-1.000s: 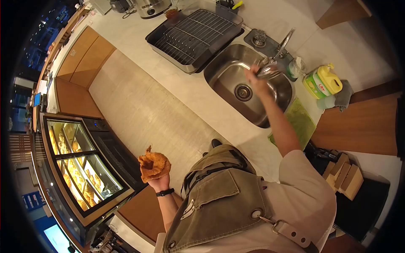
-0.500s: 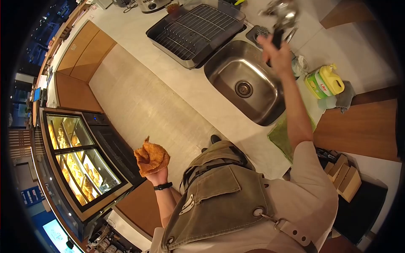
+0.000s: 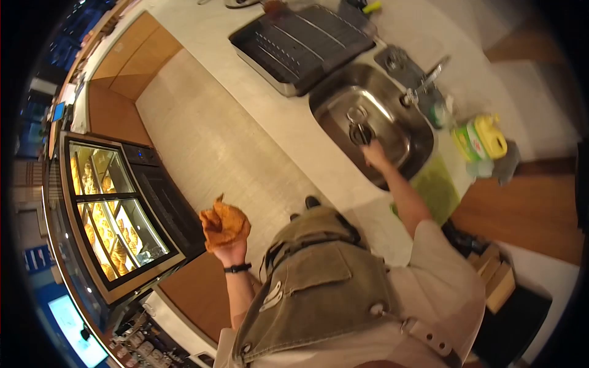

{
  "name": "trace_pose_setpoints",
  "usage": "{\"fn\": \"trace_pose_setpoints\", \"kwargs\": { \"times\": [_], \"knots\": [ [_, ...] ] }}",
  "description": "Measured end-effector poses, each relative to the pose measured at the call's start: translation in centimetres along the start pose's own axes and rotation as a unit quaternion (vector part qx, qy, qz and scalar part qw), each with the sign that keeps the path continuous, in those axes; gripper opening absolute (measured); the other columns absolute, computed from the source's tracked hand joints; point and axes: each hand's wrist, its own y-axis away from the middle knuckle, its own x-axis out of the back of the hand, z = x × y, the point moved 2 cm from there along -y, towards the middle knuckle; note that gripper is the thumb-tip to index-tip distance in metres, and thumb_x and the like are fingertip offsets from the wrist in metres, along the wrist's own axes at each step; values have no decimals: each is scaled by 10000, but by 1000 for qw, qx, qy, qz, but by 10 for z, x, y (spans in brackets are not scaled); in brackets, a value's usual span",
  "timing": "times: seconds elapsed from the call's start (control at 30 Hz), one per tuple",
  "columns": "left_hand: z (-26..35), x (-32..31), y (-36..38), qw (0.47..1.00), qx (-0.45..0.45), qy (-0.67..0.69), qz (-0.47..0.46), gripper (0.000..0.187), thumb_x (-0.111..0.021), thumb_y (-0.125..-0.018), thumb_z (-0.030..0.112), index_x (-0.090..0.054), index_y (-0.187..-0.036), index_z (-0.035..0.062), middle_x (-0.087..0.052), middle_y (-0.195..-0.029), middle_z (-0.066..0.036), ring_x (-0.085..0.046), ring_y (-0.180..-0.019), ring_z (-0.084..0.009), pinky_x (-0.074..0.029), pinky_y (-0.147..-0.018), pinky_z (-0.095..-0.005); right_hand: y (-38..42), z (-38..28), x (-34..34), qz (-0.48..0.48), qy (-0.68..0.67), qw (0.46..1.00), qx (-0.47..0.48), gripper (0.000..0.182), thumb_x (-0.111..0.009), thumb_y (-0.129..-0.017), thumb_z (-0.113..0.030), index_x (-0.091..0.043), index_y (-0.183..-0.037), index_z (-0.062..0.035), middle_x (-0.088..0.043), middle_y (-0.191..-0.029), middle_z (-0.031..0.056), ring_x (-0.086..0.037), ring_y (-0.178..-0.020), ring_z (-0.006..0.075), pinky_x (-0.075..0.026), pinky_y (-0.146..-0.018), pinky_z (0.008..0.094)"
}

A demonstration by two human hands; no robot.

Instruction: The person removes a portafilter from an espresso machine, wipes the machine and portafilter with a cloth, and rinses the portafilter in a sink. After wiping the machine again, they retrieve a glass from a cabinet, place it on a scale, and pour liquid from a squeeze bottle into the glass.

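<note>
My right hand [image 3: 375, 154] reaches down into the steel sink [image 3: 402, 150], fingers closed round the black handle of a metal tool. It looks like a portafilter [image 3: 358, 115], and its shiny ring-shaped end lies low over the basin near the drain. Blur hides its finer shape. On the other side, my left hand [image 3: 232, 251] is raised over the floor and grips a crumpled orange-brown cloth [image 3: 224, 226]. The cloth covers most of those fingers. A tap [image 3: 429, 80] stands at the sink's far rim.
A dark dish rack [image 3: 300, 46] sits beside the sink. To the right are a yellow detergent jug [image 3: 481, 140] and a green cloth [image 3: 434, 191] on the counter edge. A lit pastry case [image 3: 116, 214] is at the left, across the floor [image 3: 208, 135].
My right hand has swung down from above the sink's back edge into the basin with the black-handled tool. My left hand still holds the cloth, and the view has shifted slightly.
</note>
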Motion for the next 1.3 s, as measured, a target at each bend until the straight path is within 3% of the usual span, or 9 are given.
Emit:
{"fn": "trace_pose_setpoints", "kwargs": {
  "times": [0.23, 0.43, 0.6, 0.67, 0.73, 0.9, 0.97, 1.17, 1.3],
  "knots": [
    [-7, -7, 0, 998, -10, -20, 60, 437, -484, -1053, 423, -570, -1380, 146, -583, -1406, -92, -538, -1315, -326, -433, -1122, -552, 51, -165, 66, 149, -55, 961, 228, 431, -707, -906, -329, -623, -609, -28, -588, -500, 47, -599, -470, 149, -460, -500, 342],
    [-9, -6, -4, 998, -20, -15, 57, 450, -475, -1061, 423, -553, -1392, 129, -561, -1426, -110, -537, -1317, -321, -439, -1125, -543, 128, -284, 126, 147, -228, 859, 435, 367, -687, -953, -199, -520, -641, -106, -532, -556, 8, -510, -509, 104, -410, -540, 270],
    [-13, -5, 4, 998, -26, -10, 56, 457, -482, -1064, 410, -535, -1415, 123, -539, -1458, -113, -521, -1337, -325, -418, -1144, -539, 37, -168, 59, 65, -275, 857, 431, 331, -695, -952, -156, -516, -675, -122, -538, -610, -17, -527, -545, 87, -398, -508, 271],
    [-14, -6, 12, 998, -20, -7, 59, 462, -489, -1063, 404, -527, -1426, 120, -528, -1473, -117, -505, -1354, -326, -396, -1160, -539, -21, -65, 19, 78, -32, 989, 118, 226, -681, -885, -146, -581, -706, -52, -571, -573, 54, -561, -470, 152, -427, -467, 323],
    [-20, -17, 8, 999, -10, 6, 42, 469, -497, -1063, 396, -519, -1439, 116, -515, -1490, -122, -485, -1374, -328, -370, -1179, -538, -17, -35, 15, -74, -34, 997, -4, 213, -654, -868, -150, -604, -729, 4, -604, -575, 95, -597, -465, 182, -440, -457, 342],
    [-30, 7, 7, 996, 10, 31, 83, 515, -513, -1057, 397, -495, -1457, 73, -483, -1525, -133, -433, -1415, -330, -324, -1202, -542, 38, -55, 21, 92, 1, 987, 135, 269, -714, -930, -253, -655, -833, -9, -577, -561, 61, -595, -487, 221, -460, -508, 374],
    [-52, -28, -9, 999, 48, 9, -17, 527, -497, -1061, 399, -482, -1467, 63, -476, -1535, -126, -427, -1419, -333, -313, -1208, -541, 63, -95, 30, 118, 55, 968, 213, 255, -686, -960, -248, -631, -881, -11, -646, -679, 77, -651, -624, 224, -492, -602, 374],
    [-106, -82, -56, 988, 110, 69, -84, 579, -431, -1069, 444, -400, -1541, 111, -400, -1600, -107, -376, -1459, -333, -258, -1236, -544, 116, -170, -4, -18, 34, 894, 447, 280, -659, -989, -259, -549, -1082, -19, -697, -924, 141, -673, -825, 232, -508, -718, 360],
    [-117, -115, -70, 997, 33, 29, -61, 532, -461, -1069, 412, -435, -1503, 105, -477, -1533, -90, -444, -1401, -291, -328, -1209, -497, 163, -224, -50, -145, 201, 889, 384, 283, -627, -994, -239, -501, -1135, -29, -714, -952, 222, -708, -789, 417, -530, -676, 492]
  ]
}}
